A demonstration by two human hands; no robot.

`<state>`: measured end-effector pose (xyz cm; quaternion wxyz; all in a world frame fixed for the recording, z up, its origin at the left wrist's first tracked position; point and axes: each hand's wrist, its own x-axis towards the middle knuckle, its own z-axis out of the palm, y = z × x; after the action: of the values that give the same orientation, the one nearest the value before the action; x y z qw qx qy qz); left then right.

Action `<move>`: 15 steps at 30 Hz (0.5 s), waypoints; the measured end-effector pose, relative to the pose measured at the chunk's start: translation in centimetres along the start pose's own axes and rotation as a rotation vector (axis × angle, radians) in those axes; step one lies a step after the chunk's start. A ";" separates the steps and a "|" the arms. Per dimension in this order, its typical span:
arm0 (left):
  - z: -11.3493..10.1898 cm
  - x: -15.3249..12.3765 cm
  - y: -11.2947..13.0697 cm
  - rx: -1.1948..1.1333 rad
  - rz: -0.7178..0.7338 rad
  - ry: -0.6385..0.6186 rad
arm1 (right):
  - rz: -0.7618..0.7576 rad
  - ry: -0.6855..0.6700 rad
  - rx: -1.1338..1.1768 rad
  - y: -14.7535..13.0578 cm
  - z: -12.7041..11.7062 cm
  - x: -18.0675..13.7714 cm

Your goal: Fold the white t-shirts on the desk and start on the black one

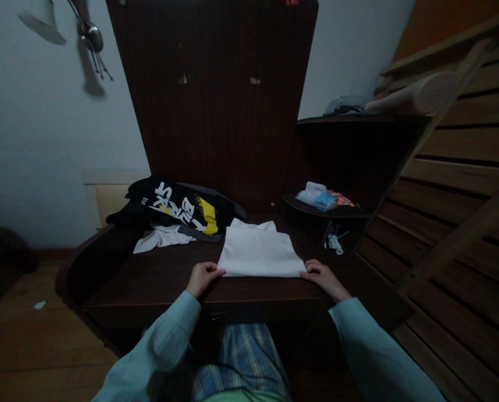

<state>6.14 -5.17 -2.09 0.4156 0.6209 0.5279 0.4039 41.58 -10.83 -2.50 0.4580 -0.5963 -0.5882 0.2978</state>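
A folded white cloth (pixel 260 254), perhaps a garment, lies flat on the dark wooden desk (pixel 157 285). Its near edge runs straight between my two hands. My left hand (pixel 204 277) pinches the near left corner between thumb and fingers. At the opposite end, my right hand (pixel 321 277) grips the near right corner the same way. A smaller flap of white fabric sticks out beyond the far edge of the folded part.
Left on the desk is a heap of dark clothing (pixel 177 206) with white and yellow print, a white cloth (pixel 163 239) beneath it. A corner shelf (pixel 328 209) at right holds a plastic packet (pixel 317 196). Wooden slats (pixel 454 195) rise farther right.
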 end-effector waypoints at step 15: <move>-0.7 -4.3 0.8 0.408 0.110 -0.203 | -0.009 -0.184 -0.356 -1.2 -0.9 -2.5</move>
<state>5.23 -9.43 -1.33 0.3101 0.7571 0.5195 0.2463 41.52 -13.59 -1.55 0.2911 -0.6355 -0.6735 0.2404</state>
